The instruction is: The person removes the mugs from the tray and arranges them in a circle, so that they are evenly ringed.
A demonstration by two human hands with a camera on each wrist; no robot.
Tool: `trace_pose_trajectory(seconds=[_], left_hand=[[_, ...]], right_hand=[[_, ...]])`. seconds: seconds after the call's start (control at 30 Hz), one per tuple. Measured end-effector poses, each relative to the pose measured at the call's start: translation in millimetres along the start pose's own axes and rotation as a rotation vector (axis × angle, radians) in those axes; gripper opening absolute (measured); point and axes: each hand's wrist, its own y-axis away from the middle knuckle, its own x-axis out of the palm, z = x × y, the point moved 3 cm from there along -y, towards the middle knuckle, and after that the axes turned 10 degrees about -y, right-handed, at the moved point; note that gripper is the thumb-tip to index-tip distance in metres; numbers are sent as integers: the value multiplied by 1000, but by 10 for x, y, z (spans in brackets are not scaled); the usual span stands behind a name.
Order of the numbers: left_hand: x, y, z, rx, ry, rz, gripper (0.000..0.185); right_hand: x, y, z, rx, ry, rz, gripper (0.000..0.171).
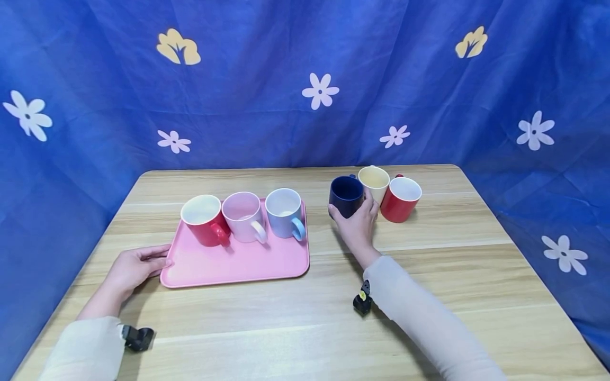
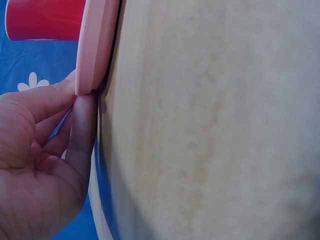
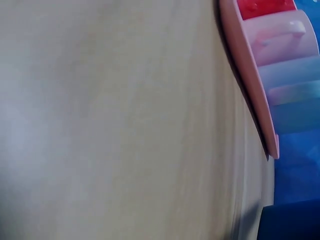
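The dark blue mug (image 1: 346, 196) stands upright on the tabletop (image 1: 429, 275), right of the pink tray (image 1: 238, 262), and the right hand (image 1: 356, 225) is wrapped around its near side, fingers curled on the wall. Just behind it stand a cream mug (image 1: 374, 180) and a red mug (image 1: 401, 198), close together, the three almost touching. On the tray a second red mug (image 1: 204, 218), a pink mug (image 1: 244, 216) and a light blue mug (image 1: 285, 212) stand in one row. The left hand (image 1: 135, 266) lies at the left edge of the tray, its fingers straight and touching the rim. Behind hangs a blue cloth with flowers (image 1: 320, 91).
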Motion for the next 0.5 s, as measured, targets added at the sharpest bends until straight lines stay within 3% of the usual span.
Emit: trace_pose_trajectory(seconds=[0.5], left_hand=[[-4, 0, -19, -11, -2, 2, 62]], right_hand=[[-77, 175, 78, 1, 64, 185, 92]])
